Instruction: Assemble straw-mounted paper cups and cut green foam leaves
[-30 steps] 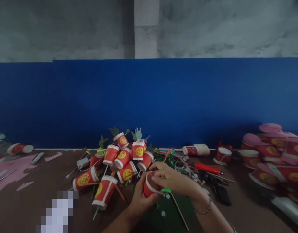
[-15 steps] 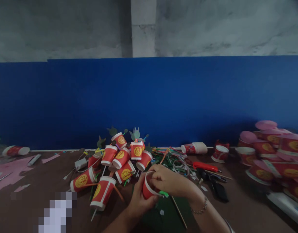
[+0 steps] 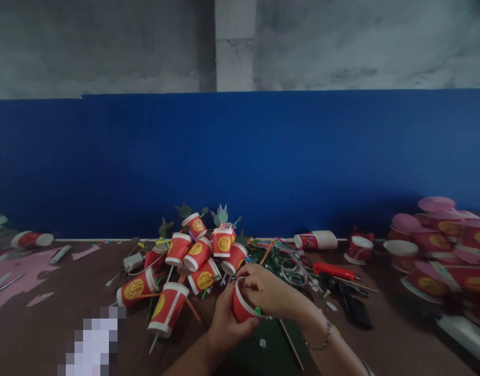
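Note:
My left hand (image 3: 228, 318) is wrapped round a red paper cup (image 3: 242, 305) with a white rim, tilted so that its mouth faces up and right. The bent fingers of my right hand (image 3: 261, 287) reach into the cup's mouth. What those fingertips hold, if anything, is hidden inside. A small bright green piece (image 3: 258, 310) shows at the cup's side, below my right hand. Beneath the hands lies a dark green mat (image 3: 269, 347), with a thin wooden stick (image 3: 290, 344) on it.
Left of my hands, several red cups with sticks (image 3: 167, 309) are heaped. Behind lie colourful straws and wires (image 3: 292, 263). To the right are a red-handled tool (image 3: 334, 270), a black object (image 3: 357, 310) and stacked cups with pink discs (image 3: 439, 240). Pink paper (image 3: 24, 271) lies far left.
The green piece, which stuck out to the right beside the cup, now shows smaller and closer against it. The cup has turned slightly in my left hand. The view has shifted a little.

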`<state>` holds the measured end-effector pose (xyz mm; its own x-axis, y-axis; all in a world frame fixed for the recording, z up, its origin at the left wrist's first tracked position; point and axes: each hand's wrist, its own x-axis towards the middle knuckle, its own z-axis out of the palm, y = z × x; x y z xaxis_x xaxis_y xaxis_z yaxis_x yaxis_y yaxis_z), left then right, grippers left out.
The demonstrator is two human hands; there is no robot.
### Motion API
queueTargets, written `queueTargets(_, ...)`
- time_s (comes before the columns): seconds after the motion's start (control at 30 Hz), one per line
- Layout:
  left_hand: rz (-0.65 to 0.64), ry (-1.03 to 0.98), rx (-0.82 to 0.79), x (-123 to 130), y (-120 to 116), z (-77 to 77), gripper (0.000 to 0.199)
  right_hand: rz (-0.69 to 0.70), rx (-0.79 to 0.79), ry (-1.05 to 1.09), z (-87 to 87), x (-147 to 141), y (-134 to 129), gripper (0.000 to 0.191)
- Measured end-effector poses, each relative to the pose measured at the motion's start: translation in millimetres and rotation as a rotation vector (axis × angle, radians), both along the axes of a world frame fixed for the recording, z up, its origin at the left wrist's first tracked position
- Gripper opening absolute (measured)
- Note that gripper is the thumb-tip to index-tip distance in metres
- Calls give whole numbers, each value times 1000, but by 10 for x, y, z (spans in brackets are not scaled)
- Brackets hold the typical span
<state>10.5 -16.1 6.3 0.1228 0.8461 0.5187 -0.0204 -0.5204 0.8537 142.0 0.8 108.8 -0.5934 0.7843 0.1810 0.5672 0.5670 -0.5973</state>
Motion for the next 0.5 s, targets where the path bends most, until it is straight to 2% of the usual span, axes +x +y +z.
queueTargets(0.5, -45, -60, -61, 33, 51, -90, 63, -40, -5, 102, -93, -75, 34, 29)
